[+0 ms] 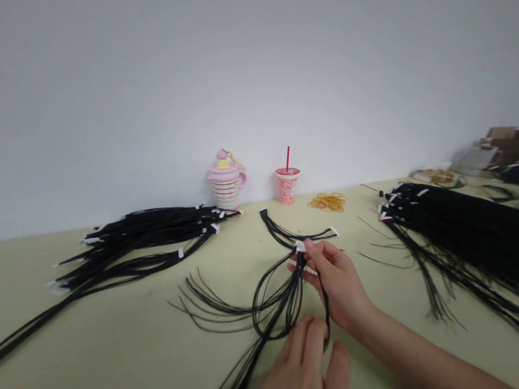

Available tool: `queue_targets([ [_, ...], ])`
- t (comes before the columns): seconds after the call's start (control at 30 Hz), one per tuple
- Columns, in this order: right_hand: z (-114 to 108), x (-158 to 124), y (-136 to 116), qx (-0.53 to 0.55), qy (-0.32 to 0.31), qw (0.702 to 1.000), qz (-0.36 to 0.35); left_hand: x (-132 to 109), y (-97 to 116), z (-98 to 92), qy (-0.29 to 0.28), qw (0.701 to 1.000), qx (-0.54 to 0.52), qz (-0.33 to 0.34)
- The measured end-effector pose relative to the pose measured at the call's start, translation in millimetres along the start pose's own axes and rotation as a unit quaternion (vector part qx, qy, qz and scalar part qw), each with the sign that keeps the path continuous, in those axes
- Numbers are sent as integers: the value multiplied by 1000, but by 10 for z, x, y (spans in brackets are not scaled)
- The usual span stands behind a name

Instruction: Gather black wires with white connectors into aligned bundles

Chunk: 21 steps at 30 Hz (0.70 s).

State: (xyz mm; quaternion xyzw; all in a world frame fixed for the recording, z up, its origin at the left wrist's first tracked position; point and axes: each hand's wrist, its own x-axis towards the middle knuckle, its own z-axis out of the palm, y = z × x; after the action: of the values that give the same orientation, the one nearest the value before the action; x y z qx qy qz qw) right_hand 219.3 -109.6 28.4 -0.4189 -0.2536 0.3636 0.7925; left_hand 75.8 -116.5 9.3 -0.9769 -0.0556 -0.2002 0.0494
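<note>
- right now my right hand (340,289) is clenched in a tight pinch on the black wire bundle (291,298), just below a white connector (300,247), out at about 12 o'clock
- the bundle fans into loose loops under that pinch, with its tails running off toward 6 o'clock
- my left hand (300,372) sits at 6 o'clock, fingers spread on or just over the strands; i can't tell if it has real hold
- pinching this close to the connector looks like the sound way to hold the strands level, and a light touch below should avoid kinks
- a heap of black wires (142,237) lies at 10 o'clock, a bigger heap (462,226) at 2 o'clock
- a loose pile of rubber bands (327,202) sits near 12 o'clock, beside a pink cup with a red straw (288,186) and a striped pink ornament (227,184)
</note>
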Motion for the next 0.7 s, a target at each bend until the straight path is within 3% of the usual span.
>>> queue_targets([
  [0.17,0,7,1,17,40,999,23,25,-96,209,20,997,65,29],
  [0.37,-53,51,17,9,56,998,30,159,-217,-67,60,997,46,4],
  [0.47,-54,57,15,11,50,998,31,172,-370,-180,104,990,-13,96],
  [0.57,-44,51,8,14,39,998,38,167,-576,-231,70,974,-122,179],
  [0.7,-24,25,-3,15,27,998,58,188,-824,-313,57,974,-167,142],
])
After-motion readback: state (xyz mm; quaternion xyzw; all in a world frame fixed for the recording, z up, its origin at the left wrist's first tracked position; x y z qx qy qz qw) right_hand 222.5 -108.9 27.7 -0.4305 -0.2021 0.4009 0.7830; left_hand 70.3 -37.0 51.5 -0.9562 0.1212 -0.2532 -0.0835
